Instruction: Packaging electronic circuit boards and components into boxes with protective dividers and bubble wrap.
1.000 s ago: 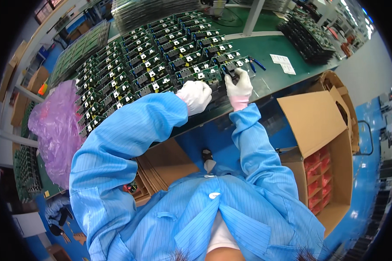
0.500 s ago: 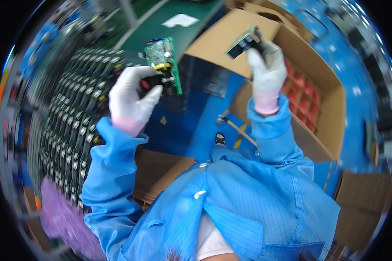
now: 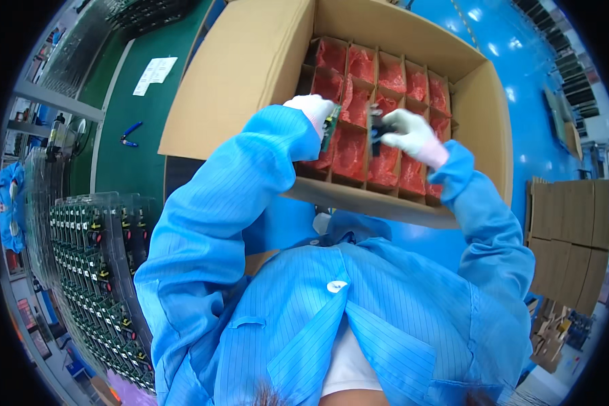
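Note:
Both of my hands wear white gloves with pink cuffs and reach over a large cardboard box (image 3: 484,88). Inside it, cardboard dividers form a grid of compartments lined with red plastic bags (image 3: 350,154). My left hand (image 3: 310,111), above the left columns, is closed on a green circuit board (image 3: 329,128); its fingers are partly hidden by the glove's back. In my right hand (image 3: 409,132), thumb and fingers pinch a second, dark circuit board (image 3: 375,132), held upright and seen nearly edge-on over the middle columns. A gap separates the two boards.
Clear trays packed with rows of green circuit boards (image 3: 91,271) stand at my left. On the green table (image 3: 132,125) lie white paper sheets (image 3: 154,74) and blue-handled pliers (image 3: 130,134). Flattened cardboard stacks (image 3: 568,237) stand at right. An open box flap (image 3: 230,74) slants toward the table.
My view has turned right, toward the box. My left hand has carried its board from beside the trays to above the compartments. The right hand still grips its board, now over the box's middle.

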Demonstrator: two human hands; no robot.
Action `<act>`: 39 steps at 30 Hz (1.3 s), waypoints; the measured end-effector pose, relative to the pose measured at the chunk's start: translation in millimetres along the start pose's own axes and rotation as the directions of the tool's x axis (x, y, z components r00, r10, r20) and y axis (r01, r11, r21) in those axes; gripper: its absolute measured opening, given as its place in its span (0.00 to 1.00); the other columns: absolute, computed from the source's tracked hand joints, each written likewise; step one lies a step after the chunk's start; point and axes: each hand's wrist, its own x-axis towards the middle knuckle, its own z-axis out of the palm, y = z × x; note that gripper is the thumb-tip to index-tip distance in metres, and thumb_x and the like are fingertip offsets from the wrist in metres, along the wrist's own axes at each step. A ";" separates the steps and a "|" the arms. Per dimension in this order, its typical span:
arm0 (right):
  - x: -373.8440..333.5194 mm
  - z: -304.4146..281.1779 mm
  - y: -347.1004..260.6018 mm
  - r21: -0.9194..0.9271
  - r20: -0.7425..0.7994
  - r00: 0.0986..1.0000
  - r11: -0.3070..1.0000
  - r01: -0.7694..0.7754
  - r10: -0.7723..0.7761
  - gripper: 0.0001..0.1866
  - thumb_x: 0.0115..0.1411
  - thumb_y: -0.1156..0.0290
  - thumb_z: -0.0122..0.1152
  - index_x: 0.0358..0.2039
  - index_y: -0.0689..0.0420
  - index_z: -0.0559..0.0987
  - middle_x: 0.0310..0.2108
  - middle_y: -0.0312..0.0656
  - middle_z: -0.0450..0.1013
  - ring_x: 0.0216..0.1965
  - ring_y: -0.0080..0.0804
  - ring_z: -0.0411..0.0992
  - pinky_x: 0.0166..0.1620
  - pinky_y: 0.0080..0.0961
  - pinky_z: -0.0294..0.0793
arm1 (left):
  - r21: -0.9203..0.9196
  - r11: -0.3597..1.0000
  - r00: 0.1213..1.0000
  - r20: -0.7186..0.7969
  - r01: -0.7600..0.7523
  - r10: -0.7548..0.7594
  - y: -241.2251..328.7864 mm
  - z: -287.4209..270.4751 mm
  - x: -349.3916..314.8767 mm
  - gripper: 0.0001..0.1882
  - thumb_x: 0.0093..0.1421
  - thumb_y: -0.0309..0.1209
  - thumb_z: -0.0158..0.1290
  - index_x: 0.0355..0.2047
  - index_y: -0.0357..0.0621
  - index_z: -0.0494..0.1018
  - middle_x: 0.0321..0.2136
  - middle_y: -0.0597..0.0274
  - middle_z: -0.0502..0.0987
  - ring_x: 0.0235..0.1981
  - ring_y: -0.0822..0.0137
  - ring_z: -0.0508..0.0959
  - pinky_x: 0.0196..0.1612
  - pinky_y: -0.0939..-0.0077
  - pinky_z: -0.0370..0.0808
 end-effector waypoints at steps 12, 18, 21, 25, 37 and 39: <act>45.3 50.0 115.6 -0.730 0.256 0.967 0.653 0.203 -0.014 0.12 0.43 0.71 0.56 0.30 0.59 0.70 0.28 0.47 0.70 0.26 0.43 0.69 0.29 0.34 0.70 | -0.024 0.980 0.939 0.294 0.195 -0.180 -21.9 115.8 66.5 0.13 0.43 0.25 0.50 0.32 0.41 0.70 0.34 0.52 0.73 0.34 0.49 0.73 0.39 0.63 0.71; 67.1 92.6 148.1 -0.861 0.133 0.987 0.503 0.069 0.092 0.07 0.47 0.68 0.51 0.26 0.56 0.70 0.25 0.48 0.69 0.25 0.47 0.68 0.26 0.40 0.69 | -0.046 0.813 0.761 0.387 0.580 -0.521 -22.3 166.1 87.2 0.15 0.50 0.36 0.44 0.35 0.41 0.71 0.33 0.48 0.74 0.34 0.48 0.73 0.39 0.59 0.69; 72.5 106.0 153.4 -0.844 0.084 0.990 0.536 0.012 0.111 0.05 0.48 0.69 0.48 0.25 0.55 0.70 0.25 0.47 0.68 0.25 0.47 0.68 0.26 0.41 0.68 | -0.071 0.712 0.671 0.411 0.699 -0.617 -25.1 180.0 87.3 0.21 0.54 0.44 0.37 0.37 0.41 0.71 0.34 0.46 0.74 0.35 0.47 0.73 0.39 0.56 0.68; 68.4 100.2 153.4 -0.808 0.212 0.977 0.566 0.162 0.023 0.06 0.44 0.71 0.53 0.24 0.55 0.69 0.25 0.47 0.65 0.24 0.47 0.65 0.27 0.40 0.66 | -0.130 0.781 0.750 0.408 0.611 -0.520 -54.0 225.7 78.6 0.22 0.53 0.43 0.37 0.37 0.39 0.71 0.35 0.45 0.74 0.36 0.46 0.73 0.39 0.57 0.68; 122.0 40.4 -68.4 -0.650 0.255 0.948 0.692 0.313 -0.189 0.06 0.51 0.73 0.51 0.29 0.61 0.72 0.22 0.47 0.72 0.20 0.40 0.67 0.26 0.31 0.67 | -0.111 0.988 0.990 -0.104 -0.105 0.094 2.0 -60.0 -43.0 0.06 0.49 0.28 0.47 0.27 0.43 0.72 0.24 0.57 0.74 0.26 0.56 0.74 0.29 0.67 0.73; 131.2 97.4 -142.1 -0.399 0.248 0.888 0.795 0.457 -0.386 0.10 0.50 0.80 0.51 0.35 0.64 0.72 0.26 0.42 0.72 0.24 0.29 0.67 0.30 0.22 0.67 | 0.067 0.998 0.892 -0.451 0.023 0.009 -35.3 -74.6 -126.5 0.05 0.47 0.28 0.48 0.26 0.45 0.71 0.24 0.58 0.72 0.26 0.59 0.73 0.28 0.68 0.72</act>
